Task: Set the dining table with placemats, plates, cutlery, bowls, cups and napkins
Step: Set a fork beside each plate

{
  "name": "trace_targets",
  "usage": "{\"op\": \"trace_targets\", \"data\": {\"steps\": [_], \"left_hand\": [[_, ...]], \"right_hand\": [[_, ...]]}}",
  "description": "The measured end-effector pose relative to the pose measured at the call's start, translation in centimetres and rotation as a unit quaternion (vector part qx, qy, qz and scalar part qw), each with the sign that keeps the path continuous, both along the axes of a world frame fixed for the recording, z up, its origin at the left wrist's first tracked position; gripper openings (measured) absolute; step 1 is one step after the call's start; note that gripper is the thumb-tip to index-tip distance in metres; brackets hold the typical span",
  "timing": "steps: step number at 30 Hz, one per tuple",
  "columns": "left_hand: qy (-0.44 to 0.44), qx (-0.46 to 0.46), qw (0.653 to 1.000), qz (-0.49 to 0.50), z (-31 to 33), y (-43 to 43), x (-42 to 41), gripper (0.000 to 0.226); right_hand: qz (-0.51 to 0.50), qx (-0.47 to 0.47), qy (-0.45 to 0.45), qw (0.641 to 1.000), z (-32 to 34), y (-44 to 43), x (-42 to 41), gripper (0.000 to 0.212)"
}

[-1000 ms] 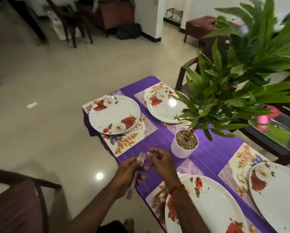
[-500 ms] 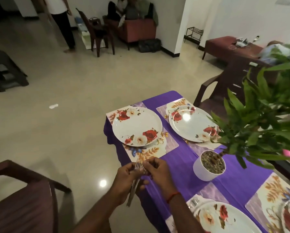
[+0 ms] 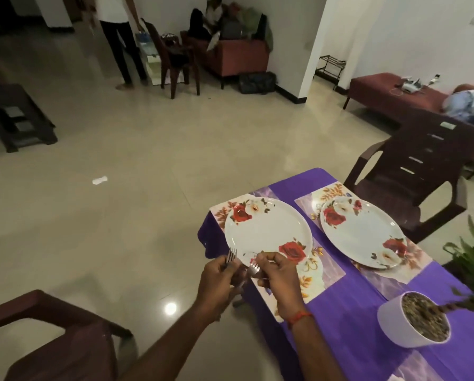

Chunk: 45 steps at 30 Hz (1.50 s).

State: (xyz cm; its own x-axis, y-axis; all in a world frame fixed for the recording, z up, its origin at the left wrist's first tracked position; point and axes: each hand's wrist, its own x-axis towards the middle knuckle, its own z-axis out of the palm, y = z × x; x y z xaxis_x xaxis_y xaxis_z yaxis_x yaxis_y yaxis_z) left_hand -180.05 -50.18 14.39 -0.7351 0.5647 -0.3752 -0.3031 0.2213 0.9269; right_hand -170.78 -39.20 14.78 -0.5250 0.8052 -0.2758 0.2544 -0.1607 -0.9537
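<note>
Left hand (image 3: 216, 281): curled round a fork (image 3: 231, 254) over the tabletop's (image 3: 354, 312) left edge; tines up, handle running back toward the person.
Right hand (image 3: 278, 273): pinches a second fork (image 3: 254, 268), tines toward the left hand.
Step, judged: part one fork cleanly and lay it on the placemat (image 3: 312, 276) beside the plate (image 3: 266, 232), parallel to the mat's side.

I have one view only, a wide-angle camera worn on the head, facing forward and steeply down. It sits close over the bench (image 3: 348, 306) corner, with the left grip (image 3: 216, 279) and right grip (image 3: 278, 279) low at centre and the floor (image 3: 148, 202) beyond.
</note>
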Motion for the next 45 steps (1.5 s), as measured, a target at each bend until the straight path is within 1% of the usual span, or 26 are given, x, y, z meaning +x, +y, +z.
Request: {"op": "trace_targets", "data": {"steps": [5, 7, 11, 15, 18, 22, 28, 31, 32, 34, 38, 40, 43, 45], "left_hand": [[-0.020, -0.022, 0.999, 0.017, -1.2, -0.6, -3.4, 0.014], [-0.007, -0.035, 0.999, 0.010, -1.5, -0.4, -4.1, 0.016], [0.035, -0.057, 0.997, -0.033, -1.8, 0.9, -5.9, 0.021], [0.055, -0.045, 0.993, -0.096, -1.7, 2.7, -8.5, 0.012], [0.061, -0.056, 0.988, -0.132, -2.3, 4.3, -11.1, 0.012], [0.069, -0.093, 0.982, -0.146, -3.4, 7.0, -14.9, 0.017], [0.069, -0.103, 0.976, -0.179, -5.4, 10.0, -19.7, 0.009], [0.079, -0.122, 0.975, -0.168, -6.1, 11.5, -21.1, 0.011], [0.083, -0.126, 0.976, -0.156, -6.0, 12.0, -21.5, 0.012], [0.086, -0.131, 0.979, -0.129, -6.2, 13.1, -22.2, 0.011], [0.093, -0.152, 0.978, -0.109, -7.5, 14.8, -23.7, 0.010], [0.087, -0.166, 0.977, -0.105, -8.1, 15.5, -24.3, 0.015], [0.094, -0.178, 0.973, -0.110, -8.5, 16.5, -24.9, 0.011], [0.109, -0.191, 0.969, -0.109, -9.0, 17.2, -25.4, 0.014]], "right_hand": [[-0.033, -0.026, 0.019, 0.999, 0.3, 0.6, -2.4, 0.011], [-0.038, -0.028, 0.013, 0.999, 0.6, 1.1, -3.0, 0.012], [-0.045, -0.045, 0.002, 0.998, 1.1, 2.3, -4.6, 0.014], [-0.067, -0.050, 0.014, 0.996, 1.0, 4.3, -6.9, 0.014], [-0.080, -0.057, 0.017, 0.995, 0.3, 6.6, -9.4, 0.012], [-0.095, -0.079, 0.019, 0.992, -0.9, 9.9, -12.9, 0.017], [-0.123, -0.109, 0.030, 0.986, -2.8, 14.2, -16.6, 0.016], [-0.109, -0.094, 0.024, 0.989, -3.4, 16.2, -18.2, 0.012], [-0.100, -0.087, 0.019, 0.991, -3.6, 16.7, -18.6, 0.014], [-0.065, -0.067, -0.001, 0.996, -4.3, 17.8, -19.5, 0.025], [-0.002, 0.003, -0.078, 0.997, -6.5, 19.8, -20.8, 0.042], [0.010, 0.030, -0.109, 0.994, -7.3, 20.7, -21.4, 0.045], [0.022, 0.049, -0.129, 0.990, -8.3, 21.6, -22.3, 0.044], [0.032, 0.066, -0.163, 0.984, -9.2, 22.2, -23.0, 0.045]]}}
